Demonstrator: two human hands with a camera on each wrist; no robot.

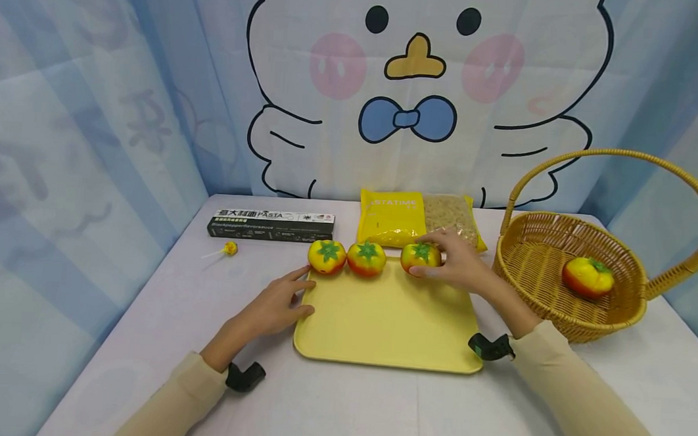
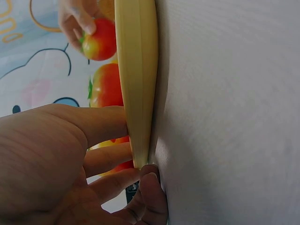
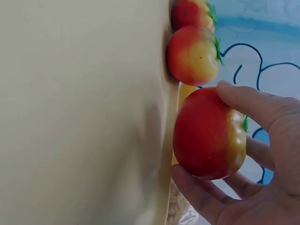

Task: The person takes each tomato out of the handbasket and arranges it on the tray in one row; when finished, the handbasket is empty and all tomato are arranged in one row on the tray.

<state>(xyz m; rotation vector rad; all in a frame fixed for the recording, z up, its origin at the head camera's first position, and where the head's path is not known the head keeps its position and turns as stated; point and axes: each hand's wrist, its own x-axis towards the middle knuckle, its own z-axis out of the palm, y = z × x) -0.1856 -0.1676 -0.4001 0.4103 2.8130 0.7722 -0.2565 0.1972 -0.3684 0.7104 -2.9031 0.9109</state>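
My right hand [image 1: 453, 260] grips a red-and-yellow tomato [image 1: 419, 256] with a green leafy top, at the back right of the yellow tray [image 1: 391, 325]. In the right wrist view, thumb and fingers curl round this tomato [image 3: 208, 136], right at the tray's rim. Two more tomatoes, the left one [image 1: 326, 256] and the middle one [image 1: 366, 259], sit side by side at the tray's back left. Along the tray's left edge my left hand [image 1: 276, 304] rests with loosely bent fingers. Its fingertips [image 2: 117, 124] touch the tray's side in the left wrist view.
A wicker basket [image 1: 514, 286] with a tall handle stands at the right, a red-and-yellow fruit or vegetable [image 1: 587, 278] inside. Behind the tray lies a yellow pasta bag [image 1: 393, 214]. At the back left are a dark pasta box [image 1: 271, 227] and a lollipop [image 1: 229, 248].
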